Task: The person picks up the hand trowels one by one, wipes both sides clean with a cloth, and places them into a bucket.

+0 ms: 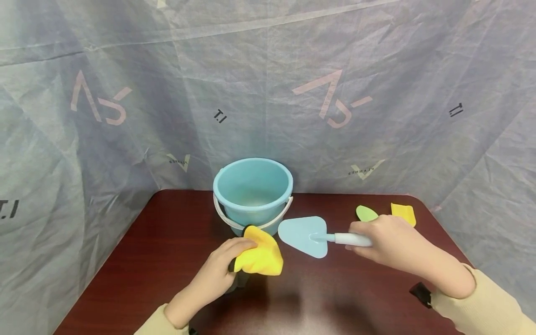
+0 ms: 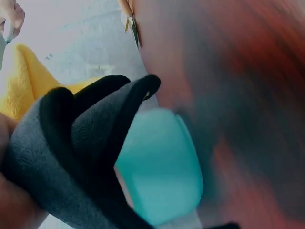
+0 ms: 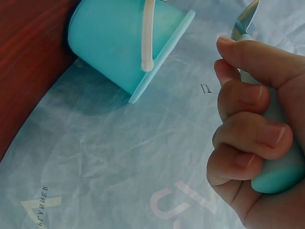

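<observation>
My left hand (image 1: 217, 263) grips a cloth (image 1: 264, 256), bright yellow on one face and dark grey with black edging on the other. Its grey folds fill much of the left wrist view. In my right hand (image 1: 387, 239) is a light blue trowel (image 1: 305, 235), held by its pale handle (image 3: 279, 174) with the fingers curled round it. The blade points left, toward the cloth, with a gap between them in the head view. Just beyond both hands stands a light blue bucket (image 1: 251, 211), upright, its white handle (image 1: 224, 216) hanging down in front.
At the table's back right lie a green tool (image 1: 365, 213) and a yellow tool (image 1: 404, 212), partly covered by my right hand. The dark red table (image 1: 167, 251) meets a grey printed sheet (image 1: 259, 93) hung behind it and along the sides.
</observation>
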Motion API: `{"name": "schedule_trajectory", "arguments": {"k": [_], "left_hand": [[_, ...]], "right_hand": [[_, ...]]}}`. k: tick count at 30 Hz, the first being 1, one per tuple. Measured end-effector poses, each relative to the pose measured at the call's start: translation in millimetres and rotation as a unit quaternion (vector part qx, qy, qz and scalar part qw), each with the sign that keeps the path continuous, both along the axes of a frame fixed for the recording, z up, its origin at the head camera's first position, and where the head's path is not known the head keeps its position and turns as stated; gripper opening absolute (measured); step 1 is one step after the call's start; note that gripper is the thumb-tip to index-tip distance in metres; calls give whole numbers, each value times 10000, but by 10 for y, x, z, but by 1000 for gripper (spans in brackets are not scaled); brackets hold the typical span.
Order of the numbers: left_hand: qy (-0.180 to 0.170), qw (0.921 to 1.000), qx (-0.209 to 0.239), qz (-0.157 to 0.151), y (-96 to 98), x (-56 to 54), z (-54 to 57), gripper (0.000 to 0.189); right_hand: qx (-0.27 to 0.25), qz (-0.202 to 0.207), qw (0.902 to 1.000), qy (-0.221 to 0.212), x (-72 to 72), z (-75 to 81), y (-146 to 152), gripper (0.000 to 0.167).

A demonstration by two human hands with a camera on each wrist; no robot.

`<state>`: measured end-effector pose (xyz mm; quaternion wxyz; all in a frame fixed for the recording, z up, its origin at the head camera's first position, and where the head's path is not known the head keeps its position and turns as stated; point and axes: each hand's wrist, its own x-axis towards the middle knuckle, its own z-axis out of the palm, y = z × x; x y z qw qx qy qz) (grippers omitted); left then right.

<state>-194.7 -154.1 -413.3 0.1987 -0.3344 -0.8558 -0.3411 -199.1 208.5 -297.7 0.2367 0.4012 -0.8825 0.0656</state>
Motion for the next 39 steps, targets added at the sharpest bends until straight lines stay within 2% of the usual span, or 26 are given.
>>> {"name": "schedule_trajectory", "arguments": {"k": [5,8,12,15,18,20,22,25,29,32,35,38,39], "left_hand": [[-790,9957,460,-136,150,-58,-22,71],[-1396,9876,699,-182,242,-80,-41,63],[-2232,9697,937,-331,354,-112,-66,58],[-2657,9555,1157,-546,433,-145,-72,54],[-3063,9360,1564,-754,518,-177,-75,54],[-3354,9185,1891,-896,578,-200,-79,56],[-3682,8954,2265,-1071,638,-216,-80,58],[-4226,8504,2809,-1391,726,-234,-82,57],[-4959,7842,3330,-1678,813,-240,-79,46],[-5357,7438,3596,-1747,852,-242,-67,38],[-5613,7129,3792,-1815,878,-246,-48,34],[-5771,6913,3870,-1982,896,-246,-18,32],[-5807,6863,3874,-2042,899,-244,-5,33]], "right_hand": [[-28,34,10000,82,0,15,-25,39],[-60,30,9999,134,3,19,-45,39],[-91,-4,9999,81,8,15,-68,39],[-54,-80,10000,10,12,11,-88,37],[24,-182,9998,-86,14,5,-108,35],[63,-244,9996,-160,14,2,-121,33],[88,-288,9992,-256,17,2,-135,32],[102,-314,9989,-320,19,2,-150,32],[122,-338,9989,-308,14,-4,-153,31],[139,-352,9988,-319,4,-11,-153,31],[183,-398,9981,-428,-4,-15,-154,32],[252,-478,9970,-546,-6,-19,-155,32],[273,-509,9967,-577,-7,-21,-156,32]]}}
